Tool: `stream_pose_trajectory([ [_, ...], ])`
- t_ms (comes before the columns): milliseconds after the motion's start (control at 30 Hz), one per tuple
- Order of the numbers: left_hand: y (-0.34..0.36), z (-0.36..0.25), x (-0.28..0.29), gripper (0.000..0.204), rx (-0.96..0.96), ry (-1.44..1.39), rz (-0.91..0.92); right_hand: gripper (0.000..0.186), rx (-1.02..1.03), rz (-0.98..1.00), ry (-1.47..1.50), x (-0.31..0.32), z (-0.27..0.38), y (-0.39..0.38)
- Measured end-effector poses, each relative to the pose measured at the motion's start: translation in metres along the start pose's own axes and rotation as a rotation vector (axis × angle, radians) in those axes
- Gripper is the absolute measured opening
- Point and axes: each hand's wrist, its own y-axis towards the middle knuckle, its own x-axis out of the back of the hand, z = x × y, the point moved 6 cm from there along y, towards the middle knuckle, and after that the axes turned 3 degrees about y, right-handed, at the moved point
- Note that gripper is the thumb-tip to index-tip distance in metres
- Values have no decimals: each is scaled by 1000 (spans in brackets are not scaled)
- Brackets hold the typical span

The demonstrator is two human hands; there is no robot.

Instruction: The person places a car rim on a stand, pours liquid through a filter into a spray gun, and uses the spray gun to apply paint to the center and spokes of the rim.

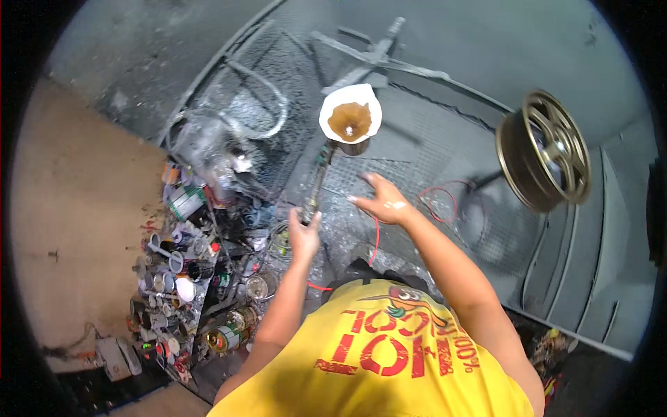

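Observation:
My left hand [303, 231] grips the lower end of a long, grimy metal piece [318, 179], which reaches up to a dark cup [353, 149]. On that cup rests a white paper funnel [368, 104] with brown liquid [346, 115] inside. My right hand [381, 203], with a white smear on its back, is open just to the right of the metal piece, thumb and fingers apart, holding nothing.
A bronze wheel rim [514, 163] sits on a stand at the right. A red hose [376, 247] lies on the grey floor. Several cans and tools [184, 287] crowd the left side. A paint-coated cross stand [410, 67] is at the back.

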Motion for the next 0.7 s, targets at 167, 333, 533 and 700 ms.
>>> stream_pose_trajectory([
  [167, -125, -30, -124, 28, 87, -291, 319, 82, -192, -492, 133, 24, -48, -42],
  [333, -208, -84, -190, 38, -27, -233, 714, 58, -201, -639, 207, 83, -96, -122],
  [533, -184, -179, -195, 46, -559, -46, 844, 54, -266, -401, 174, 148, -99, -215],
  [700, -173, -261, -167, 57, -640, -107, 761, 59, -331, -218, 208, 132, -120, -281],
])
